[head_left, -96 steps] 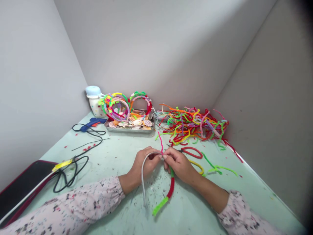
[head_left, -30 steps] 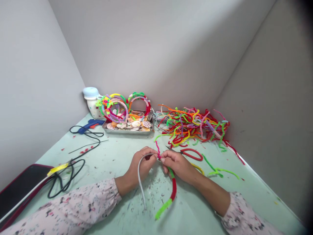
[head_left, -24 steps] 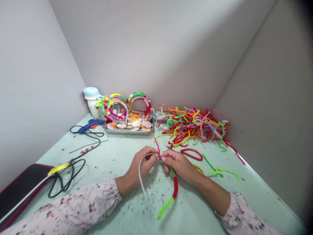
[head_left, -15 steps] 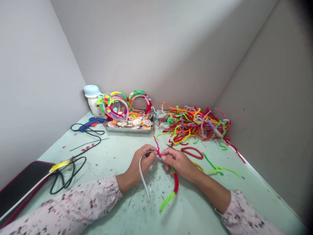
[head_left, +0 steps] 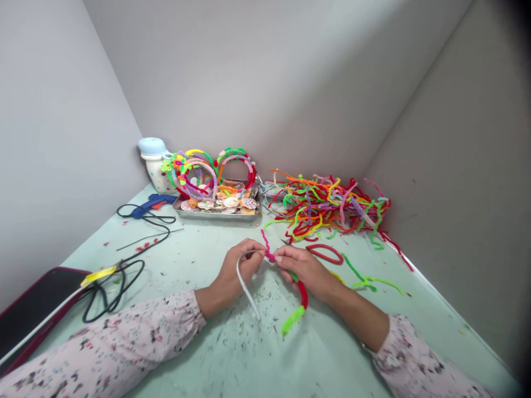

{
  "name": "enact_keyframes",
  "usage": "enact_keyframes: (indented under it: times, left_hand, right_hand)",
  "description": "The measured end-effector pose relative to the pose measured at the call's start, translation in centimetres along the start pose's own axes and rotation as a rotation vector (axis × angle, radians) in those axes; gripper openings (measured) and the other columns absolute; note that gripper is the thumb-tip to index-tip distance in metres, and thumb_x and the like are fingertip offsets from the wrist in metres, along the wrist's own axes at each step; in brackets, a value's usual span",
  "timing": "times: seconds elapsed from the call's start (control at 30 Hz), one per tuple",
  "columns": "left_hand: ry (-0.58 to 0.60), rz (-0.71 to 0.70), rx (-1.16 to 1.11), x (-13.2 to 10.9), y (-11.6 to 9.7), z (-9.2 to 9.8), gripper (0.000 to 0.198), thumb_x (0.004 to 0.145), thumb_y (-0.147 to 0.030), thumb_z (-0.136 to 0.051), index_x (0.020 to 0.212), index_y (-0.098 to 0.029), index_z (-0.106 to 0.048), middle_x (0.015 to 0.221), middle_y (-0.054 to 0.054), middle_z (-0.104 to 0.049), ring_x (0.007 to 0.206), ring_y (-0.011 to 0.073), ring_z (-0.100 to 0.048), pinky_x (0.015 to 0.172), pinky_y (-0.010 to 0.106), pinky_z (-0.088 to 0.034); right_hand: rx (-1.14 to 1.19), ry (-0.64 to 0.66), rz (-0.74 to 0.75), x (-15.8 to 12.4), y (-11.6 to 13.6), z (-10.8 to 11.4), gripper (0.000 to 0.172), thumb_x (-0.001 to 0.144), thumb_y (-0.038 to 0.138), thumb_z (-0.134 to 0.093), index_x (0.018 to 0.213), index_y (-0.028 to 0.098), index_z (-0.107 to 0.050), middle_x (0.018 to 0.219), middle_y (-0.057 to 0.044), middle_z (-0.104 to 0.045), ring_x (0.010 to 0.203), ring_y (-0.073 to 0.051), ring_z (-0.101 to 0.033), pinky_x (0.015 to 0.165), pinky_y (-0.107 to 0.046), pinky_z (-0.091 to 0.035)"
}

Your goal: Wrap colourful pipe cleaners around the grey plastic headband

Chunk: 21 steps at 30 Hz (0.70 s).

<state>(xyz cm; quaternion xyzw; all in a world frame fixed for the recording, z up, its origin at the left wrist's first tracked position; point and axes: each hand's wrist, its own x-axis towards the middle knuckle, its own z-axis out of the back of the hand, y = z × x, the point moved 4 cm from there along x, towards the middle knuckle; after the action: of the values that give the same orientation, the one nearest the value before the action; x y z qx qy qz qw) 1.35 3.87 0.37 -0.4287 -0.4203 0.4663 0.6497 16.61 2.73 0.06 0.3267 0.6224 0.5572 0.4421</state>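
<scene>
Between my hands is a curved headband, its left part bare and grey-white, its right part wrapped in green and red fuzzy stem. My left hand pinches the bare band close to its middle. My right hand grips the wrapped part, fingertips at a magenta pipe cleaner coiled round the band. One loose end of that pipe cleaner sticks up between the hands. Behind my right hand lie scissors with red handles, partly hidden by the hand.
A metal tray at the back holds seashells and several finished headbands. Right of it is a heap of pipe cleaners. To the left are a white cup, a blue glue gun, black cable and a dark tablet-like device.
The magenta pipe cleaner sits slightly more wound at the band. Both headband ends have swung a little up and right. The whole view has shifted slightly.
</scene>
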Motion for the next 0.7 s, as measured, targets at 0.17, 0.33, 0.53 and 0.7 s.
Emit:
enact_keyframes:
  times: [0.17,0.33,0.53,0.7]
  left_hand:
    - [0.022,-0.07,0.026,-0.1,-0.7,-0.1,0.017,0.08,-0.026,-0.049,0.08,-0.014,-0.061,0.071,0.001,-0.056,0.062,0.0113,-0.049,0.056,0.021,-0.038]
    - [0.032,-0.118,0.07,-0.4,-1.1,0.0,0.016,0.082,-0.024,-0.047,0.078,-0.016,-0.06,0.073,0.0,-0.054,0.065,0.011,-0.048,0.059,0.021,-0.037]
    - [0.058,-0.196,0.159,-0.6,-1.9,-0.1,0.018,0.082,-0.021,-0.044,0.078,-0.017,-0.061,0.079,0.001,-0.054,0.074,0.0132,-0.051,0.069,0.025,-0.04]
    - [0.107,-0.282,0.189,-0.6,-2.1,-0.1,0.016,0.084,-0.021,-0.043,0.08,-0.017,-0.059,0.081,0.002,-0.054,0.078,0.014,-0.051,0.073,0.026,-0.039]
  right_hand:
    - [0.08,0.035,-0.021,0.0,-0.2,0.3,0.02,0.08,0.036,-0.055,0.081,0.017,-0.054,0.047,0.006,-0.044,0.038,-0.006,-0.038,0.038,-0.018,-0.029]
    - [0.125,0.076,-0.039,0.2,-0.7,0.6,0.019,0.079,0.035,-0.055,0.085,0.016,-0.057,0.046,0.007,-0.043,0.035,-0.006,-0.035,0.035,-0.018,-0.029]
    - [0.135,0.102,-0.062,0.2,-0.6,0.9,0.022,0.076,0.036,-0.059,0.084,0.015,-0.058,0.044,0.007,-0.043,0.033,-0.006,-0.035,0.034,-0.018,-0.029]
    - [0.158,0.134,-0.093,0.2,-0.8,1.2,0.022,0.074,0.035,-0.061,0.083,0.015,-0.058,0.043,0.008,-0.043,0.032,-0.005,-0.034,0.032,-0.017,-0.027]
